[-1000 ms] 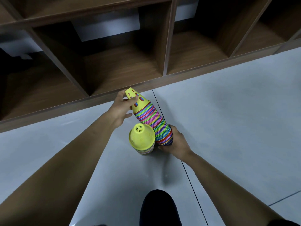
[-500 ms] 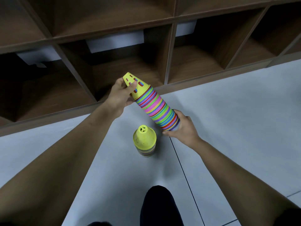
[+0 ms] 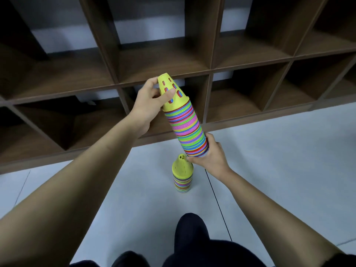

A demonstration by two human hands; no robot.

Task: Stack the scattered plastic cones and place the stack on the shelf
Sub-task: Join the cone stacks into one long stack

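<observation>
Both hands grip the tall cone stack (image 3: pixel 187 128) at frame centre: left hand (image 3: pixel 149 106) at its yellow tip, right hand (image 3: pixel 211 153) at its base (tilted, before the shelf (image 3: pixel 163 74)).

The tall stack of cones (image 3: pixel 189 130) is many bright colours with a yellow cone on top. It is up in the air and tilted, tip near the brown shelf (image 3: pixel 163 60). The short stack (image 3: pixel 182 175), also yellow on top, stands upright on the floor (image 3: pixel 269 170) just under its wide end.
</observation>
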